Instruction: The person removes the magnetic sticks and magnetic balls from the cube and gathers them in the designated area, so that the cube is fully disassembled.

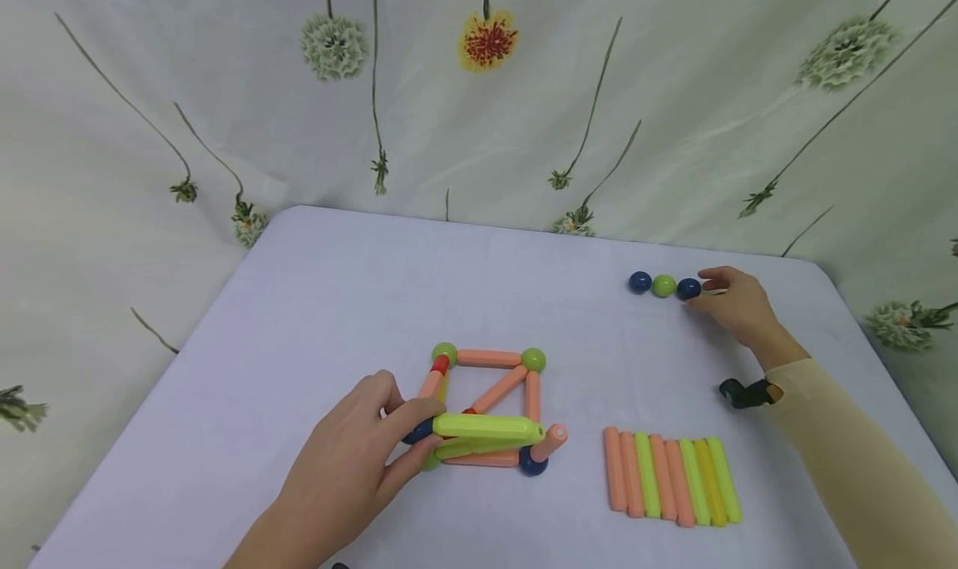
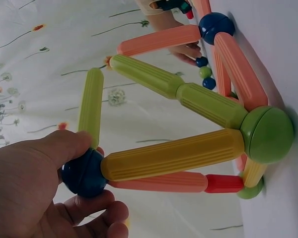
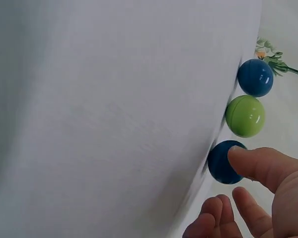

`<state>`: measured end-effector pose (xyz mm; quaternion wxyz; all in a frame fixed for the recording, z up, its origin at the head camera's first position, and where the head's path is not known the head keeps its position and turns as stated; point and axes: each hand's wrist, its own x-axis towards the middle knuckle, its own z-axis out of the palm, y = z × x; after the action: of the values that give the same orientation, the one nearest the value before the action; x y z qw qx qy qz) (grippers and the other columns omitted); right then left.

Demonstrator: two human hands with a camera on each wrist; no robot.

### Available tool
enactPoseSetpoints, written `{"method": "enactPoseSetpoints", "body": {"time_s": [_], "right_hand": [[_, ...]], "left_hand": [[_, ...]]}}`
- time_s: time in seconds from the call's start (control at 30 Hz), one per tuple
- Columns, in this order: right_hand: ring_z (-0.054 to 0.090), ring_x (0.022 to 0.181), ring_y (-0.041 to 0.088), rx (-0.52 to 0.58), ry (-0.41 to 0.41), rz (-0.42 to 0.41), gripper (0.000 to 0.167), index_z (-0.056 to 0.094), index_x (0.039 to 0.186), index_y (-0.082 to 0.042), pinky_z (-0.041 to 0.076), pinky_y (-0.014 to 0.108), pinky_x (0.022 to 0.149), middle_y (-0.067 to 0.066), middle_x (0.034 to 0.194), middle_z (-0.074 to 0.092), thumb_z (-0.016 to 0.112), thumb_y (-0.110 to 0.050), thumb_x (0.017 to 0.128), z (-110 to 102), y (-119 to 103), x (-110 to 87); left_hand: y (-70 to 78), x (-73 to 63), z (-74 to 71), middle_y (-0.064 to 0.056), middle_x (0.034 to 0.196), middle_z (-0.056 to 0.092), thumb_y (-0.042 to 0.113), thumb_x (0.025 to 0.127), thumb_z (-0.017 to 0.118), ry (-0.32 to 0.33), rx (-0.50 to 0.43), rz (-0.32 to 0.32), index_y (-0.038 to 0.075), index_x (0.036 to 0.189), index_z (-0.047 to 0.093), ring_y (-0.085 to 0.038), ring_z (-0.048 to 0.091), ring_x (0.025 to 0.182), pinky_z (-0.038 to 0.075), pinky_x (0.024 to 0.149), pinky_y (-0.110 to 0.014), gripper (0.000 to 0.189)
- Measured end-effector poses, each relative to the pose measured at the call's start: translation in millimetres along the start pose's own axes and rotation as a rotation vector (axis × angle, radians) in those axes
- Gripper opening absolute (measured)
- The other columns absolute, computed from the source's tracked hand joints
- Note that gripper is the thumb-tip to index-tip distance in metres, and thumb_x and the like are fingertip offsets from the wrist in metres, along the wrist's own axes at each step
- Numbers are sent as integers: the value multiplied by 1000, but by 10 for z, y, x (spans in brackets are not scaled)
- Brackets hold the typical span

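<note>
My left hand (image 1: 359, 452) pinches a dark blue ball (image 2: 84, 172) at a raised corner of a stick-and-ball frame. A light green stick (image 1: 486, 427), a yellow stick (image 2: 174, 154) and a salmon stick (image 2: 159, 182) run from that ball. Below, salmon sticks (image 1: 489, 358) join green balls (image 1: 534, 359) and a blue ball (image 1: 533, 462) into a base on the table. My right hand (image 1: 737, 303) is at the far right, thumb tip against a dark blue ball (image 3: 223, 163) and the other fingers loosely bent beside it. That ball ends a row with a green ball (image 3: 245, 116) and another blue ball (image 3: 256, 78).
Several salmon, light green and yellow sticks (image 1: 659, 477) lie side by side at the front right. The table (image 1: 337, 278) has a pale cloth, with a flower-patterned curtain (image 1: 419, 95) behind. A dark wrist device (image 1: 748, 393) is at the right sleeve.
</note>
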<state>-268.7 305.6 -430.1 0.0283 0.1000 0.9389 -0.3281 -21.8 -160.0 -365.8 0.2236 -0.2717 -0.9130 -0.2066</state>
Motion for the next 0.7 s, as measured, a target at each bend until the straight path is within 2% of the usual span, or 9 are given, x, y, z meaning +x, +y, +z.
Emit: {"method": "enactPoseSetpoints", "body": {"time_s": [0.13, 0.23, 0.33, 0.43, 0.5, 0.57, 0.63, 0.7], "right_hand": [[42, 120, 43, 24, 45, -8, 65, 40, 145, -4, 44, 54, 91, 24, 137, 44, 69, -19, 89, -85, -62, -123], [43, 114, 38, 31, 58, -40, 61, 44, 143, -6, 46, 46, 80, 21, 134, 47, 70, -20, 89, -159, -162, -278], [45, 102, 33, 14, 61, -119, 56, 48, 139, -7, 45, 36, 70, 18, 126, 51, 71, -19, 89, -210, -290, -496], [47, 91, 27, -6, 33, -270, 48, 55, 131, -8, 45, 30, 62, 15, 114, 56, 73, -17, 88, -211, -441, -764], [50, 87, 25, -22, -31, -387, 43, 58, 125, -9, 46, 28, 60, 11, 106, 58, 74, -16, 86, -178, -544, -947], [52, 83, 22, -48, -151, -497, 38, 61, 120, -11, 47, 27, 61, 6, 100, 60, 76, -16, 85, -113, -642, -1127], [54, 81, 20, -75, -318, -598, 36, 63, 118, -14, 48, 27, 64, 3, 96, 60, 77, -17, 85, -21, -736, -1297], [55, 79, 17, -81, -503, -658, 36, 64, 119, -17, 48, 27, 65, 0, 94, 62, 76, -19, 85, 87, -822, -1461]], "left_hand": [[3, 0, 1, 10, 85, 35, 30, 86, 75, 2, -3, -1, 26, 110, 66, -4, 35, 72, 32, 56, -16, 26], [6, 1, 4, 10, 84, 35, 28, 85, 76, 10, -5, 0, 25, 110, 66, -4, 34, 72, 31, 55, -16, 27], [16, 9, 12, 10, 84, 34, 32, 88, 73, 13, -6, -1, 24, 110, 67, -4, 33, 71, 31, 55, -16, 24], [25, 9, 19, 10, 83, 33, 36, 91, 69, 8, -7, -11, 23, 109, 68, -4, 32, 70, 30, 54, -16, 23], [29, 8, 22, 10, 83, 33, 36, 91, 69, 4, -4, -16, 22, 109, 68, -3, 31, 70, 30, 54, -15, 23], [31, 8, 23, 10, 83, 33, 33, 88, 72, 1, -3, -18, 22, 109, 69, -3, 31, 69, 30, 54, -16, 24], [33, 9, 22, 10, 83, 32, 30, 86, 75, -1, -3, -19, 22, 109, 69, -3, 30, 69, 29, 54, -15, 25], [33, 11, 22, 10, 83, 32, 30, 86, 74, -3, 0, -21, 22, 109, 68, -3, 30, 68, 29, 54, -15, 25]]}}
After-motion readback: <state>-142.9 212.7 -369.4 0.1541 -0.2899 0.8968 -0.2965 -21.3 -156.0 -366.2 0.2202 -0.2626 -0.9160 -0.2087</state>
